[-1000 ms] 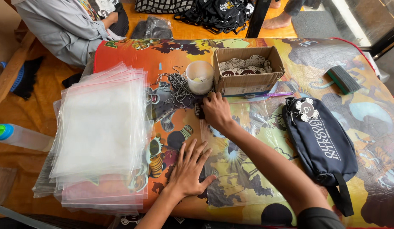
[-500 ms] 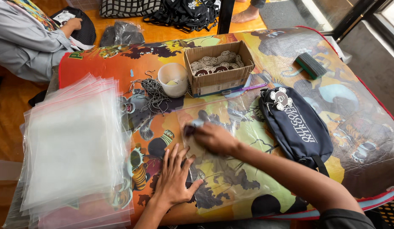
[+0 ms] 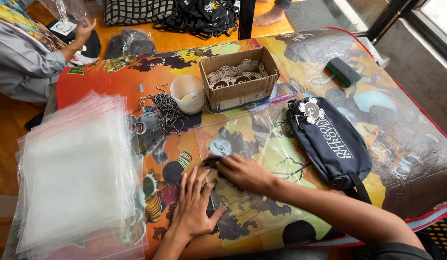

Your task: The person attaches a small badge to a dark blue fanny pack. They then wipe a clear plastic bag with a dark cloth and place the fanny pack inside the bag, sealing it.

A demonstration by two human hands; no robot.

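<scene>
Our left hand [image 3: 192, 204] lies flat, fingers spread, on the clear plastic bag [image 3: 242, 144] spread on the colourful table cover [image 3: 401, 144]; our right hand [image 3: 240, 171] pinches a small dark piece [image 3: 210, 162] at the bag's near left edge. Judgement: we hold the film taut under the palm and slide the piece in low, so the mouth does not crumple

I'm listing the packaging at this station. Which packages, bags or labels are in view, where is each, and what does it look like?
Cardboard box: table top centre, open, brown, rectangular, holding small round pieces.
Stack of clear plastic bags: left, square, transparent.
Clear bag: flat under both hands, transparent.
Waist pouch: right, dark navy, white lettering, round tag.
White cup: left of the box, round.
</scene>
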